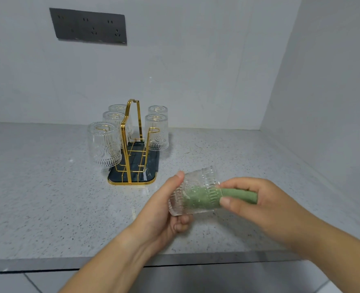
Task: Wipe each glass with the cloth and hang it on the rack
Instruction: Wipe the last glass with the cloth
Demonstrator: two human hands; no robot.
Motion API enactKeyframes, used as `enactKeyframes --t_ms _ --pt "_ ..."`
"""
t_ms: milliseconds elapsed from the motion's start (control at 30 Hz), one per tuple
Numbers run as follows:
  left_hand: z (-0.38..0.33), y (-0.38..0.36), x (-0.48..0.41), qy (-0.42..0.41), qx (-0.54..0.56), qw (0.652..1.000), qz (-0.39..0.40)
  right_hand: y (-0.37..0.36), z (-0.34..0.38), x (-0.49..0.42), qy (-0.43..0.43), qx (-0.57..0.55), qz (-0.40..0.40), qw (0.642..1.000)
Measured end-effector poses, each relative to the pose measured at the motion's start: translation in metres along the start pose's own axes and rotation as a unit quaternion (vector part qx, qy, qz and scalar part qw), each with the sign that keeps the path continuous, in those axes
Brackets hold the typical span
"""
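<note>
both forearms run off the bottom edge. the left hand (162, 210) hides part of the glass (193, 192) base, and the right hand (257, 199) covers the cloth (202, 196) end. rear glasses (116, 109) sit partly behind the rack (130, 144).

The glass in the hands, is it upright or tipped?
Tipped: the glass lies sideways in the left hand, mouth toward the right hand.

Green cloth (204, 197) inside held glass (193, 192)

You hold an embossed glass (193, 192) sideways, green cloth (219, 195) stuffed inside; five glasses (104, 144) (upside down) hang on the gold rack (130, 140).
</note>
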State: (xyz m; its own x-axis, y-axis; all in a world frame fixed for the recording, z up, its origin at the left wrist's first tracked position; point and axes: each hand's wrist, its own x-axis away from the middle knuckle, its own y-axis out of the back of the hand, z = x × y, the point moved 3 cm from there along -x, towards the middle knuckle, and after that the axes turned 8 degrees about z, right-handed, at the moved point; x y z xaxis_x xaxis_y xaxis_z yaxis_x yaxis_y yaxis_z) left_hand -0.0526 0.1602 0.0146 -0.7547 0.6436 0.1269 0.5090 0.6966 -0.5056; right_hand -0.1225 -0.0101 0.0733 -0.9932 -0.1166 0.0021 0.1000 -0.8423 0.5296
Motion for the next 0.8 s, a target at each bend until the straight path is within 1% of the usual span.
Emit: enactKeyframes --t_ms 33,67,100,133,167,200,233,300,333,400,467,500,567,667,700,767,800 --pt "-0.001 0.001 0.0 -0.01 -0.002 1.0 -0.013 0.003 -0.004 -0.001 -0.004 -0.081 -0.012 0.997" --pt "-0.002 0.002 -0.001 -0.02 -0.005 1.0 -0.023 0.004 -0.009 -0.003 -0.003 -0.179 -0.009 0.984" --pt "-0.003 0.003 -0.001 -0.03 -0.007 0.999 -0.032 0.003 -0.013 -0.004 0.001 -0.285 -0.003 0.959" --pt "-0.003 0.004 -0.002 -0.037 -0.01 0.998 -0.04 0.002 -0.016 -0.006 0.009 -0.379 0.008 0.925" --pt "-0.003 0.004 -0.003 -0.042 -0.013 0.998 -0.044 0.001 -0.017 -0.007 0.022 -0.451 0.017 0.892" --pt "-0.003 0.005 -0.003 -0.045 -0.016 0.998 -0.048 0.001 -0.018 -0.008 0.033 -0.496 0.028 0.867" --pt "-0.003 0.005 -0.003 -0.049 -0.018 0.997 -0.049 0.001 -0.018 -0.008 0.043 -0.518 0.042 0.853" --pt "-0.004 0.006 -0.003 -0.056 -0.026 0.997 -0.052 0.001 -0.019 -0.007 0.05 -0.511 0.067 0.855" --pt "-0.004 0.007 -0.003 -0.058 -0.029 0.996 -0.053 0.002 -0.021 -0.006 0.053 -0.496 0.069 0.864" --pt "-0.004 0.007 -0.004 -0.061 -0.026 0.996 -0.054 0.004 -0.021 -0.004 0.051 -0.432 0.055 0.899" --pt "-0.003 0.006 -0.004 -0.062 -0.015 0.997 -0.05 0.004 -0.017 -0.002 0.049 -0.333 0.028 0.941" --pt "-0.002 0.005 -0.004 -0.06 -0.01 0.997 -0.048 0.003 -0.014 -0.001 0.057 -0.284 0.019 0.957" --pt "-0.001 0.0 -0.004 -0.054 -0.009 0.998 -0.04 0.0 -0.011 -0.001 0.073 -0.208 -0.014 0.975" --pt "0.0 -0.006 -0.004 -0.053 -0.005 0.998 -0.02 -0.002 -0.008 -0.004 0.098 -0.169 -0.095 0.976" --pt "0.001 -0.008 -0.004 -0.052 0.0 0.999 -0.016 -0.003 -0.008 -0.005 0.102 -0.179 -0.104 0.973" --pt "0.0 -0.009 -0.004 -0.054 0.004 0.998 -0.009 -0.007 -0.007 -0.006 0.104 -0.2 -0.097 0.969" --pt "0.001 -0.009 -0.005 -0.06 -0.002 0.998 -0.011 -0.009 -0.005 -0.006 0.104 -0.185 -0.093 0.973"
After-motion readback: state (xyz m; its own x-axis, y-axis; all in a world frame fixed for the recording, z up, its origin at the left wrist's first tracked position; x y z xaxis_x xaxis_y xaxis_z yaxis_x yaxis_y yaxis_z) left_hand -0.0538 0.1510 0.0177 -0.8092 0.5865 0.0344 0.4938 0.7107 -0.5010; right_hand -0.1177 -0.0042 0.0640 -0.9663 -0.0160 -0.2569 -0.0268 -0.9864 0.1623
